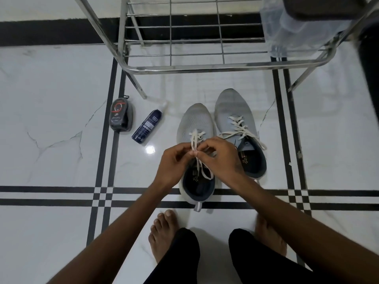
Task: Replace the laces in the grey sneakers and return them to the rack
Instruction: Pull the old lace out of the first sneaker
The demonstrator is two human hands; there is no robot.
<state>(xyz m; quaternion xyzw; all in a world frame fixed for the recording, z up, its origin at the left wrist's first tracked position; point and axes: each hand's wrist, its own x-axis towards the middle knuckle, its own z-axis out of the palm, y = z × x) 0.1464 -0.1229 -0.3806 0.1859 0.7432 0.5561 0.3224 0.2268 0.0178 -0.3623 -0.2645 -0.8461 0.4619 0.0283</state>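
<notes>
White flat lace [197,160] is pinched between both your hands, left hand [174,160] and right hand [220,155], over the near grey mesh sneaker [194,128]. You're mid-lacing; next, feed the ends through. Its laced twin [235,111] sits at two o'clock, steel wire rack [184,67] at twelve.

Even, cool light from above me; a glare spot [150,149] shines on the glossy floor [51,119]; far-right edges blur and bend.

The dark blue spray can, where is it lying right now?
In the head view the dark blue spray can lies on the floor left of the grey sneakers, just right of the shoe polish sponge.
</notes>
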